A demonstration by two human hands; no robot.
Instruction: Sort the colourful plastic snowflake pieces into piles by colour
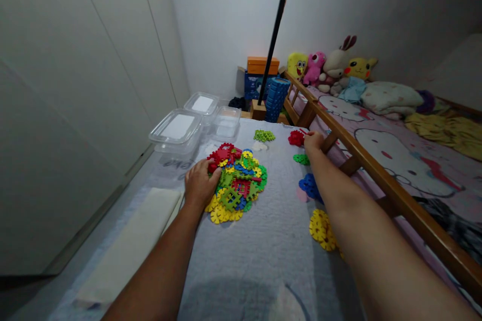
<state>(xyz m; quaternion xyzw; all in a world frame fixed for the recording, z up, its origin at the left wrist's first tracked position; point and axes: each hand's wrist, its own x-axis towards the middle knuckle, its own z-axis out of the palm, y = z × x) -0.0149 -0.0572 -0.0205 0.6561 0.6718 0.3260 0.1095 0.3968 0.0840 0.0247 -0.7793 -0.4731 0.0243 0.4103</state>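
Note:
At the table's middle lies a mixed pile of plastic building pieces (241,185) in red, yellow, green and blue, some round snowflake discs, some square with notched edges. My left hand (199,180) rests against the pile's left side, thumb apart from the fingers, touching red pieces (226,151). Over at the right edge, my right hand (314,141) pinches a red plastic piece (303,132) just above a small red heap (295,138). Nearer me along that side lie green discs (300,159), blue discs (309,185) and yellow discs (322,229). A light green group (264,135) sits farther back.
Clear lidded boxes (176,128) and another clear container (226,123) stand at the back left. A folded cream cloth (139,235) lies at left. The bed's wooden rail (350,138) borders the right side; a black pole (276,30) rises behind the table.

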